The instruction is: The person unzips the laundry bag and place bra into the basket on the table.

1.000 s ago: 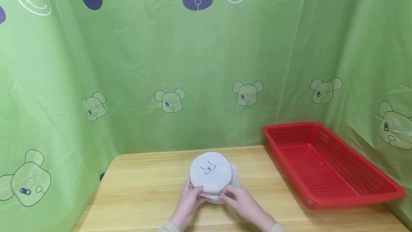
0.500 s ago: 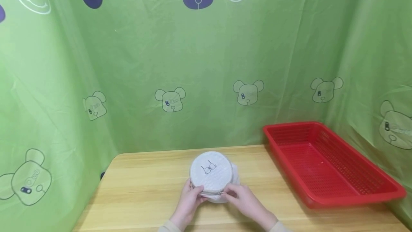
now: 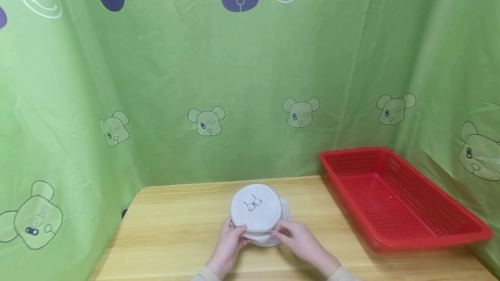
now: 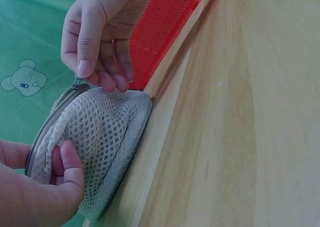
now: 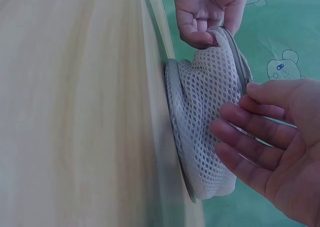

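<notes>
A round white mesh laundry bag (image 3: pixel 255 209) with a bra drawing on its flat lid stands on the wooden table (image 3: pixel 175 229). My left hand (image 3: pixel 230 242) grips its near left rim, thumb on top and fingers curled against the mesh below the zipper. With thumb and forefinger, my right hand (image 3: pixel 298 242) pinches the small zipper pull (image 4: pixel 76 82) at the near right of the rim. The other right fingers hang loosely beside the mesh side wall (image 5: pixel 205 102). Around the rim runs a grey zipper (image 4: pixel 47 122). The inside of the bag is hidden.
A red perforated plastic basket (image 3: pixel 433 243) stands at the right of the table. A green curtain (image 3: pixel 250 151) printed with bear heads hangs behind the table and along both sides.
My right hand has slid slightly to the right along the rim with the zipper pull. The left hand and the laundry bag have hardly moved.
</notes>
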Demonstrator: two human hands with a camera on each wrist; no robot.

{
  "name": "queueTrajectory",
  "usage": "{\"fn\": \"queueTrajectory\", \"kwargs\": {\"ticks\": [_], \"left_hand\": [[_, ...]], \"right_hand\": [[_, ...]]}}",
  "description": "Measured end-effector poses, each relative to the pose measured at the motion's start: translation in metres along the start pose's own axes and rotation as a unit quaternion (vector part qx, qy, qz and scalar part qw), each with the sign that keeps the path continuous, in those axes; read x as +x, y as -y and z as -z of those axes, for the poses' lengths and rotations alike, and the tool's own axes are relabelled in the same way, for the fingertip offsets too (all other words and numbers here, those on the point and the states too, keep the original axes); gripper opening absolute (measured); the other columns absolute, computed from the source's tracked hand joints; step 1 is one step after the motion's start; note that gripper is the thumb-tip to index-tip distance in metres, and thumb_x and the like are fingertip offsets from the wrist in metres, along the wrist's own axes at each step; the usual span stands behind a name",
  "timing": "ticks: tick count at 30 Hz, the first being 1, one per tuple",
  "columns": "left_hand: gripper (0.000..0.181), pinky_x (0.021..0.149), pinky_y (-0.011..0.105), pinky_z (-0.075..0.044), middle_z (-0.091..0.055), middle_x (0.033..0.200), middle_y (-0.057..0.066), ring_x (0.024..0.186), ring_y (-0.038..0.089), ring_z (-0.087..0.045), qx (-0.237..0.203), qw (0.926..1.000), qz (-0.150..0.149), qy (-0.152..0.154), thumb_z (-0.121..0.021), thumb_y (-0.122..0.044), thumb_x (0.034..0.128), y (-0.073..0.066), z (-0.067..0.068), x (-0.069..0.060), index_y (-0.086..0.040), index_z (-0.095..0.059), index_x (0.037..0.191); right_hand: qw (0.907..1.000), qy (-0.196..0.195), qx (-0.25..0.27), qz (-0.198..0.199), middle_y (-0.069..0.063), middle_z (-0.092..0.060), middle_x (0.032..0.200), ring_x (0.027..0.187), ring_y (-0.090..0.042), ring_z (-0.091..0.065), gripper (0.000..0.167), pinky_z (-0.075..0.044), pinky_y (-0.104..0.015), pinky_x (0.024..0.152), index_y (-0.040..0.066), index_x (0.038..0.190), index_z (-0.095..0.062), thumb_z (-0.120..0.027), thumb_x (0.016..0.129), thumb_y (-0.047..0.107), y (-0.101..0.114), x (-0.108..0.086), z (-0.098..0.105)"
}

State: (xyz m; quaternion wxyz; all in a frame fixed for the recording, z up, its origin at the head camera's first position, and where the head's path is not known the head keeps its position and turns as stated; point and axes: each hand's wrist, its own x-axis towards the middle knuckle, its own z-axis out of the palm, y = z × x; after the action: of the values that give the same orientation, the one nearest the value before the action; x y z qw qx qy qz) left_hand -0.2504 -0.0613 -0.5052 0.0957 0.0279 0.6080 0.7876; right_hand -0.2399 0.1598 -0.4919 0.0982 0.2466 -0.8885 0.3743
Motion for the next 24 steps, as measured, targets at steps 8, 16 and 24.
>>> {"fn": "queueTrajectory", "kwargs": {"ticks": [8, 16, 24], "left_hand": [[0.068, 0.081, 0.03, -0.056, -0.051, 0.133, 0.028, 0.089, 0.015, -0.064, -0.008, 1.0, 0.002, -0.004, -0.049, -0.008, 0.0958, 0.0, 0.0, 0.0, 0.008, -0.01, 0.149], [0.067, 0.083, 0.031, -0.056, -0.052, 0.132, 0.026, 0.09, 0.015, -0.064, -0.008, 1.0, 0.003, -0.004, -0.049, -0.009, 0.0961, 0.0, 0.0, 0.0, 0.008, -0.012, 0.149], [0.067, 0.083, 0.031, -0.056, -0.054, 0.131, 0.024, 0.091, 0.015, -0.064, -0.008, 1.0, 0.004, -0.002, -0.048, -0.009, 0.0962, 0.001, 0.001, 0.001, 0.007, -0.012, 0.149]], "right_hand": [[0.9999, -0.003, -0.01, -0.009, 0.012, -0.069, 0.082, 0.081, 0.002, -0.061, 0.006, -0.056, -0.024, 0.076, 0.021, 0.083, -0.066, -0.067, 0.089, 0.021, -0.002, 0.001, 0.005], [0.9999, -0.004, -0.012, -0.002, 0.01, -0.07, 0.082, 0.082, -0.001, -0.063, 0.009, -0.057, -0.026, 0.076, 0.02, 0.083, -0.066, -0.066, 0.09, 0.025, -0.004, 0.002, 0.008], [0.9994, -0.021, -0.02, -0.017, 0.006, -0.069, 0.079, 0.076, 0.003, -0.058, 0.006, -0.054, -0.022, 0.07, 0.018, 0.083, -0.067, -0.067, 0.089, 0.02, -0.009, 0.002, 0.011]]}}
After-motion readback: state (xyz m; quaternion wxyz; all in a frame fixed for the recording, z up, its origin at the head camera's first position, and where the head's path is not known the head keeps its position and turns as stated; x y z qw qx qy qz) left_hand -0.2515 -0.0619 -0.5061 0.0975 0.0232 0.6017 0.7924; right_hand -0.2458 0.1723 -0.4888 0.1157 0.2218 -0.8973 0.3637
